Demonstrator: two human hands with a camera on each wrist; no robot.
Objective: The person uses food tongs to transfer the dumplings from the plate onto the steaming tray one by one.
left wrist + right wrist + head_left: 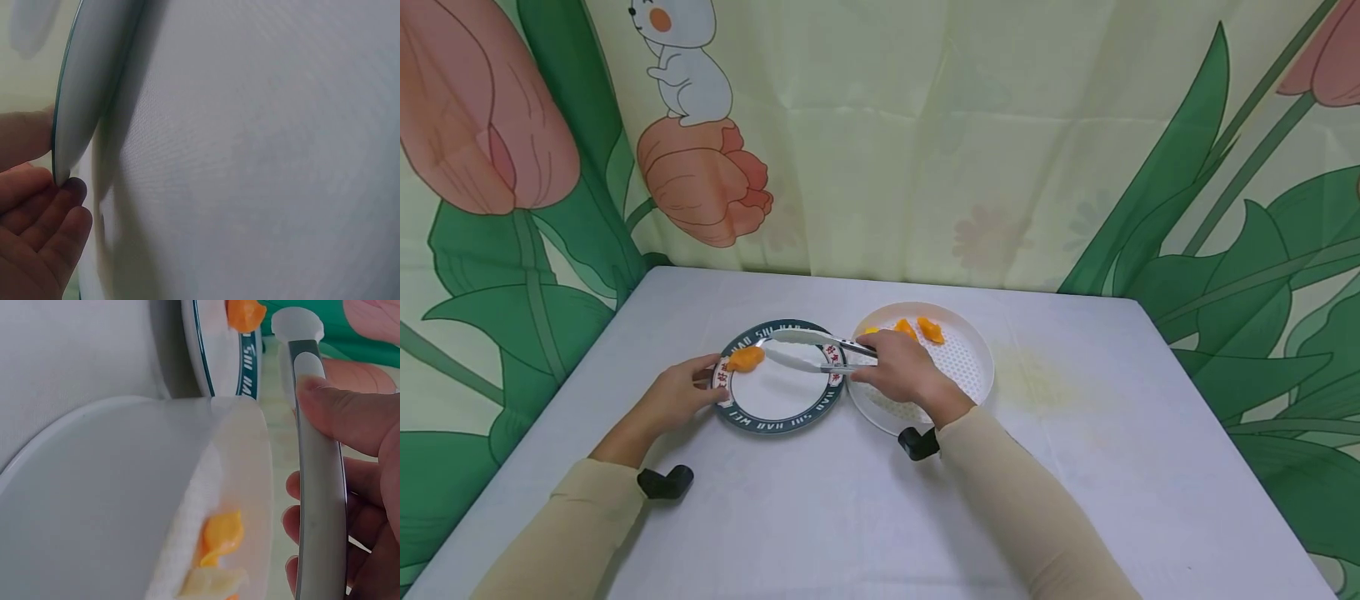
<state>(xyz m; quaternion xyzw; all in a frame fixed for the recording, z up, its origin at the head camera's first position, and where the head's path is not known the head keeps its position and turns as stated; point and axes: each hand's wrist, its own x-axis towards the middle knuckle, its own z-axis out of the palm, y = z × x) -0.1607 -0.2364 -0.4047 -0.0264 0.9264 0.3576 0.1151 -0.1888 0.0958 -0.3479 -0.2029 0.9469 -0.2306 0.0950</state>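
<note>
At the left rim of a white plate with a dark green lettered border (782, 423), my left hand (681, 396) grips the edge. The left wrist view shows its thumb and fingers (69, 231) on either side of the plate edge (84, 81). My right hand (906, 367) holds metal tongs (805, 337) by their handle (322, 506), reaching left across the plate. The tong tips are right beside an orange piece (746, 359) near the plate's left rim; its kind is not clear.
A round white perforated tray (966, 367) stands close to the right of the plate, partly under my right hand. Several orange and yellow pieces (931, 330) lie toward its back. Both stand on a white-covered table (790, 517), with a flower-printed curtain (880, 150) behind.
</note>
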